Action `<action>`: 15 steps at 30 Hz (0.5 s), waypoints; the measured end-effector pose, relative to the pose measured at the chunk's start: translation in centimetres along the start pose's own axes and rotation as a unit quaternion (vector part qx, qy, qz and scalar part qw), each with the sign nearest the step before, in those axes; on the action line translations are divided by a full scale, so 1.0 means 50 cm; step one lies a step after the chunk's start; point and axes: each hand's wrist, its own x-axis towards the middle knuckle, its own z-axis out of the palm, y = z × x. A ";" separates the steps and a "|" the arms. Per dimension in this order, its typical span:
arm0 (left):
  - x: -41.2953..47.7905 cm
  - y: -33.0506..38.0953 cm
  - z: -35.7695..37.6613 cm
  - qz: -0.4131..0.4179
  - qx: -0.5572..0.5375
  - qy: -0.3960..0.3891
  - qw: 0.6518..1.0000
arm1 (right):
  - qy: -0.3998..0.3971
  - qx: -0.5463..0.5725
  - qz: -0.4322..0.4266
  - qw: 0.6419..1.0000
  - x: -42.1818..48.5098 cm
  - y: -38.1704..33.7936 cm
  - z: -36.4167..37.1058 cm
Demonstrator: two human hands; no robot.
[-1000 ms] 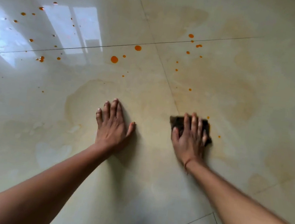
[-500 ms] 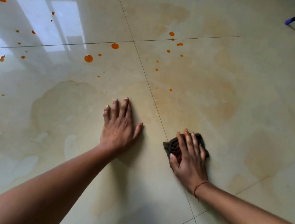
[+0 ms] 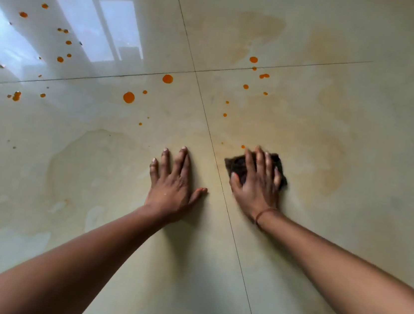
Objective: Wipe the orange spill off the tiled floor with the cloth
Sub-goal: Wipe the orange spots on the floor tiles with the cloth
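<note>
Floor: glossy beige tiled floor (image 3: 318,262), filmed pale orange in patches
Cloth: dark cloth (image 3: 237,165) bunched, pressed onto the tile just right of a grout line (image 3: 240,268)
Right: right hand (image 3: 257,186) laid over it, fingers straight and spread
Spill: orange drops (image 3: 129,97) scattered beyond both hands
Left: left hand (image 3: 173,186) flattened on the tile, fingers spread
</note>
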 end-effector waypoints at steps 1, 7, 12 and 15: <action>0.003 0.003 -0.006 -0.002 0.002 -0.012 1.000 | 0.013 0.009 0.013 1.000 0.017 -0.007 0.001; 0.007 0.023 -0.079 -0.016 0.014 -0.102 0.995 | -0.027 -0.001 -0.063 0.998 -0.152 0.035 0.003; 0.037 0.017 -0.110 -0.016 0.011 -0.116 0.993 | -0.004 0.001 -0.009 1.000 0.059 -0.059 -0.010; 0.068 -0.007 -0.107 0.002 0.001 -0.117 0.993 | 0.012 -0.008 -0.032 0.999 0.018 -0.054 0.006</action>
